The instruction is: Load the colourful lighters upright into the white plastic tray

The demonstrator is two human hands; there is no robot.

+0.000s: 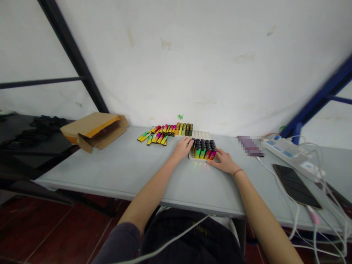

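Rows of lighters (pixel 205 149) with black tops and bright yellow, green, red and pink bodies stand upright in a white tray (pixel 195 159) at the middle of the table. My left hand (pixel 183 147) is at the tray's left side, its fingertips closed around a dark-topped lighter (pixel 193 142) by the back corner. On the right, my right hand (pixel 224 161) grips the tray's near corner, thumb along the front edge and fingers beside the end lighters. Behind it lies a white tray with holes (pixel 202 134).
Loose colourful lighters (pixel 158 137) lie in a pile at back left, beside upright lighter bodies (pixel 184 129). An open cardboard box (pixel 95 128) rests at far left. To the right are a phone (pixel 295 185), a blurred-out device (pixel 250 145), a power strip (pixel 294 156) and white cables.
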